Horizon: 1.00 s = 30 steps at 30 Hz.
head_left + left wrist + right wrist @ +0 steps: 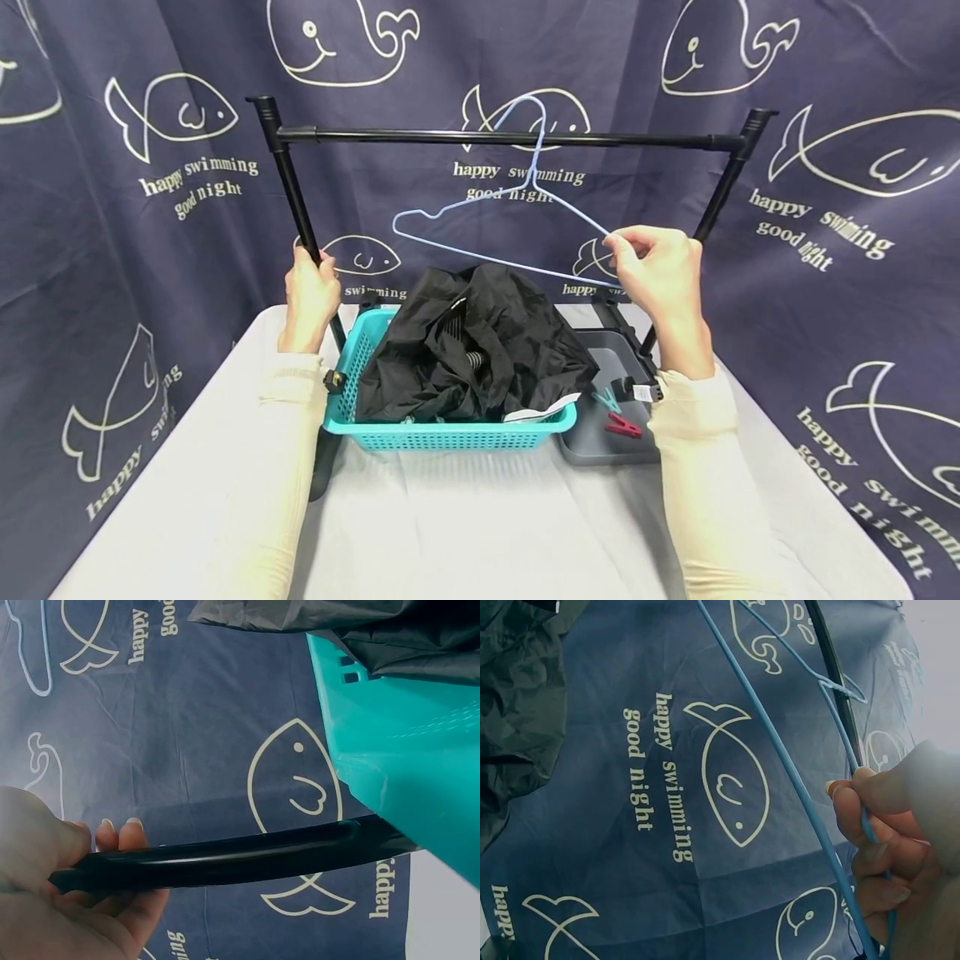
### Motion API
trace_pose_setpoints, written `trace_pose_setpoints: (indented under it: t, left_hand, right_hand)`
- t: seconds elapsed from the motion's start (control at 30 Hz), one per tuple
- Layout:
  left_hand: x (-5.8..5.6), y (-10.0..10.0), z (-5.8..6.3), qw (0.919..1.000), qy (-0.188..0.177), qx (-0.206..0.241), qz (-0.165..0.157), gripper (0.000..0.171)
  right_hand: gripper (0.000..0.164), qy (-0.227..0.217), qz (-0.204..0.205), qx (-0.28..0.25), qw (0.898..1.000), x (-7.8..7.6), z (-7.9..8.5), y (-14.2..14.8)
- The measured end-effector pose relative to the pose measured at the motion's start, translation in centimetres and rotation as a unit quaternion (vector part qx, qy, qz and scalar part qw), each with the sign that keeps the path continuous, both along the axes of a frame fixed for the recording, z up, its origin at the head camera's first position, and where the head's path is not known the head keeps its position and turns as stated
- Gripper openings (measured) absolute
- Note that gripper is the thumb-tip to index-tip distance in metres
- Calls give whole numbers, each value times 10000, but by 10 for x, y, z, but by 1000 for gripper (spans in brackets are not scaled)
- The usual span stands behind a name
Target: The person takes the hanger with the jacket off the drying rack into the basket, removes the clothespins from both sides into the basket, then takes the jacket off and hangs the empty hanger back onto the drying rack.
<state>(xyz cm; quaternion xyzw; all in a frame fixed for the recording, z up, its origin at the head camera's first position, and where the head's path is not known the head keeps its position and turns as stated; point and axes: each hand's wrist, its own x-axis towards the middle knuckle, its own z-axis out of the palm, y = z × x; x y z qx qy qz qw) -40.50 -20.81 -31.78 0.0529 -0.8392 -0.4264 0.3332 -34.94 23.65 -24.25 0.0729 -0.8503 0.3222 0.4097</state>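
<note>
"How many things are you counting?"

"One pale-blue hanger point(533, 173), one black rack with two posts and one crossbar point(420, 136), one turquoise basket point(450, 437) and one grey tray point(600, 450). Two pegs are lying in the tray: one red peg point(624, 426) and one teal peg point(607, 401). One heap of black cloth point(525, 346) is filling the basket and bulging past its rim; I'm not managing to tell how many pieces it is hiding."

"And what are the hands doing?"

"Both are holding something. The right hand point(663, 271) is pinching the hanger near one end, thumb and forefinger meeting on the wire, the other fingers bending inward. The left hand point(310, 292) is curling round the rack's left post point(292, 187)."

"So where is the hanger sitting, going by the hands?"

"It is stretching leftward from the right fingertips, above the cloth, and stopping well apart from the left hand. Its hook is arching above the crossbar, its neck passing in front. Whether the bar is bearing any weight, I'm not able to tell."
</note>
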Motion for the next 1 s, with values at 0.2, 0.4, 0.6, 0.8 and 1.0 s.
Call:
trace_pose_setpoints:
  t: [0.2,0.4,0.6,0.8,1.0]
  left_hand:
    - [2,-3,-2,10000,-24,25,-2,25]
    - [-1,-3,0,10000,-22,30,-13,25]
    - [-2,-2,0,10000,-28,23,-40,25]
    - [-2,-1,0,10000,27,41,-49,24]
    - [-1,-2,0,10000,36,15,-1,23]
  right_hand:
    - [20,-56,43,79,9999,-6,-9,-2]
    - [16,-60,111,170,9998,-10,-23,0]
    - [16,-208,183,110,9996,-12,-34,3]
    - [17,-475,292,63,9984,-13,-40,5]
    - [19,-639,394,179,9970,-14,-43,5]
